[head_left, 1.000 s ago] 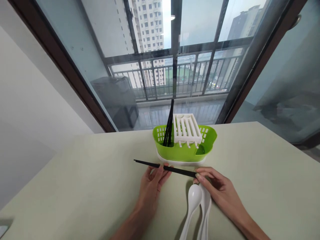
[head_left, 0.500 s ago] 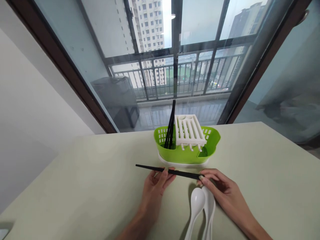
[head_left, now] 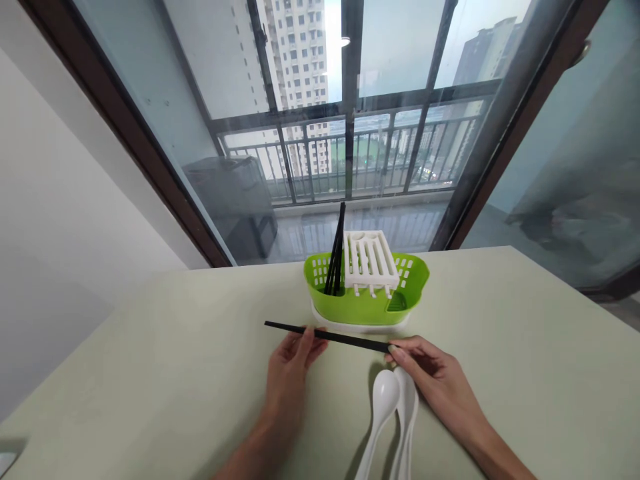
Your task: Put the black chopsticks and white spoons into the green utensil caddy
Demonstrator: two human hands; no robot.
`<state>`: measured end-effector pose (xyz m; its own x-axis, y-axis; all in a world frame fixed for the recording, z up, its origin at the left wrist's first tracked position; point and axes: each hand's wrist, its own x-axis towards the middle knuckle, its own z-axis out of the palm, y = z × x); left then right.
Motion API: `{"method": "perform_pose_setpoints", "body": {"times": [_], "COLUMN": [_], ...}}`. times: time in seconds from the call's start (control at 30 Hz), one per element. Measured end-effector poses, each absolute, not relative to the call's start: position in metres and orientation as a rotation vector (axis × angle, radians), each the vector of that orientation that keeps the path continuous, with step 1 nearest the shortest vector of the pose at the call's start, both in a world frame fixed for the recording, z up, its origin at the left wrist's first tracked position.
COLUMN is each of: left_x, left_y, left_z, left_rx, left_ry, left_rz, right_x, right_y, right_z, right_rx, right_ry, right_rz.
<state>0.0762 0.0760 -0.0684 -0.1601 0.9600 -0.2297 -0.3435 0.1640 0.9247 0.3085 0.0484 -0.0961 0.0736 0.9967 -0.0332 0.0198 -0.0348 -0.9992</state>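
The left hand (head_left: pixel 290 363) is pinching a black chopstick (head_left: pixel 327 336) near its middle with thumb and fingertips, while the right hand (head_left: pixel 425 373) is gripping the same chopstick at its right end between its fingertips. Both hands are grasping it, and it is lying almost level, sloping slightly down to the right, just above the counter (head_left: pixel 150 373); whether it is one stick or a pair pressed together cannot be told. Directly under the right hand, two white spoons (head_left: pixel 395 413) are lying on the counter, nested side by side with their bowls pointing away from the person.

Just beyond the chopstick, a green slotted caddy (head_left: pixel 367 293) is sitting on a white drip tray (head_left: pixel 360 325). More black chopsticks (head_left: pixel 336 257) are standing upright in its left compartment, and a white slotted insert (head_left: pixel 370 261) is leaning across its middle. Behind it, a glass door (head_left: pixel 350 133) is showing a balcony railing and tower blocks.

Judging by this, the person is squaring up the chopstick between the two hands, with the sorting of cutlery into the caddy partly done. The next move is likely calling for tipping the stick upright and guiding it into the left compartment without knocking the standing ones.
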Motion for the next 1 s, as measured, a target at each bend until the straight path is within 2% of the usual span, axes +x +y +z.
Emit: {"method": "perform_pose_setpoints", "body": {"times": [0.27, 0.47, 0.6, 0.73, 1.0], "left_x": [0.051, 0.020, 0.029, 0.049, 0.064], "left_y": [0.093, 0.115, 0.130, 0.158, 0.222], "left_z": [-0.012, 0.065, 0.103, 0.107, 0.074], "left_rx": [1.035, 1.358, 1.568, 1.860, 2.359], "left_ry": [1.253, 1.329, 1.250, 1.206, 1.322], "left_rz": [1.423, 1.746, 1.964, 1.741, 1.189], "right_x": [0.310, 0.313, 0.314, 0.314, 0.313], "right_y": [0.052, 0.061, 0.064, 0.064, 0.063], "right_z": [-0.099, -0.111, -0.113, -0.114, -0.113], "right_rx": [-1.132, -0.994, -0.975, -0.967, -0.953], "right_ry": [-1.081, -0.849, -0.765, -0.758, -0.807], "right_rz": [1.251, 1.281, 1.303, 1.337, 1.348]}}
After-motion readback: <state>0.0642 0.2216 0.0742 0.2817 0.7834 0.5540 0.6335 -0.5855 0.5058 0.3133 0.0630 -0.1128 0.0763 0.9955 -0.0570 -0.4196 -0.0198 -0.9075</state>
